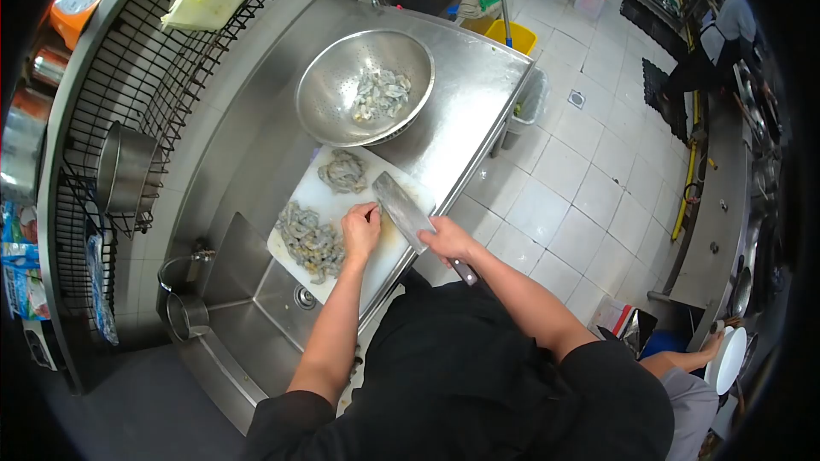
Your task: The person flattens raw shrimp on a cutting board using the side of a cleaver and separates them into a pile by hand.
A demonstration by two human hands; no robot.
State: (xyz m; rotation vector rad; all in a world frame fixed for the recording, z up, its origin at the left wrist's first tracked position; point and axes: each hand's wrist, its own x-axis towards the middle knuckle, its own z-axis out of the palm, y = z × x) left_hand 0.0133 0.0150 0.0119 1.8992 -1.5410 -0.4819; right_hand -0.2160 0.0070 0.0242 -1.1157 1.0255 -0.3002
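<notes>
Right hand (446,241) grips a flat-bladed cleaver (398,206); left hand (360,229) bunches beside it, contents unclear. Pale, square-tiled floor (547,196) borders a smooth steel counter (468,77) bearing a round perforated colander (318,90); beside that, a white board (329,203) carries heaped, slick grey shrimp (309,241).

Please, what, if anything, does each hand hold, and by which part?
The right hand grips a broad steel cleaver where blade meets handle; left hand: cannot tell.
</notes>
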